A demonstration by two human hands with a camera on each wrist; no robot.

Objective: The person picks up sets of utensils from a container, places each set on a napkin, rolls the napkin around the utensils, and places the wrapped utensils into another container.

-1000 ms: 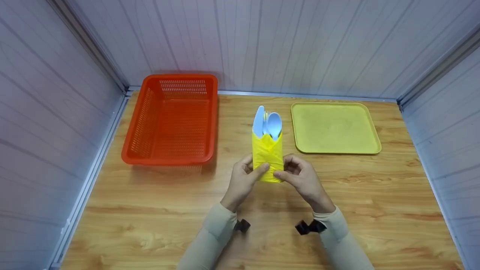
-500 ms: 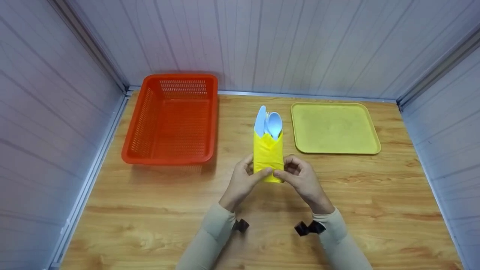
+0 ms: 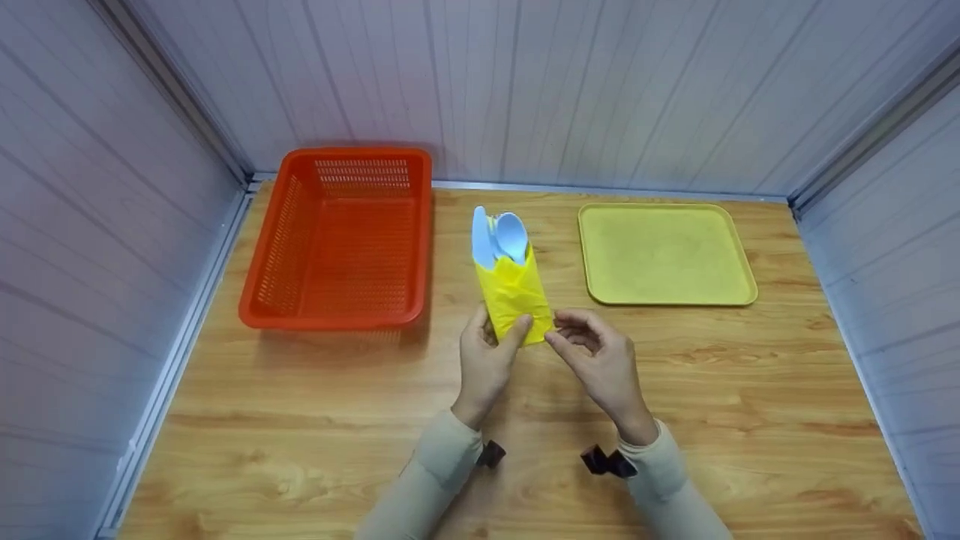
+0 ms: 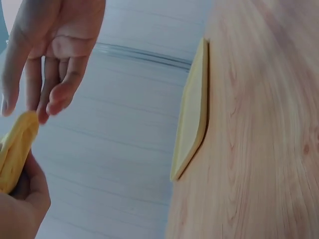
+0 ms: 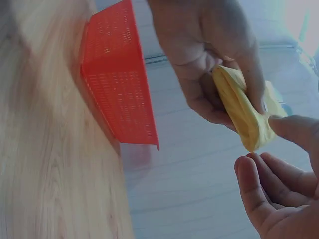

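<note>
A folded yellow napkin point(image 3: 516, 298) holds light-blue plastic cutlery: a knife point(image 3: 481, 238), a spoon point(image 3: 512, 234) and a fork mostly hidden between them. My left hand point(image 3: 487, 360) grips the napkin's lower part, thumb across its front and fingers behind. The bundle leans to the left, its cutlery ends pointing away from me. At the napkin's lower right corner is my right hand point(image 3: 596, 360), thumb tip right at the edge. Its fingers are loosely bent and apart from the thumb; the right wrist view shows the napkin edge point(image 5: 239, 107) over these fingertips point(image 5: 246, 169).
A red perforated basket point(image 3: 420, 300) stands at the back left of the wooden table point(image 3: 315, 442). To the back right lies a flat yellow tray point(image 3: 667, 255). Pale panel walls point(image 3: 480, 90) enclose the table at the back and both sides.
My left hand has shifted the napkin bundle left and tilted it leftward. My right hand, which pinched the lower right corner earlier, has loosened its fingers and let go.
</note>
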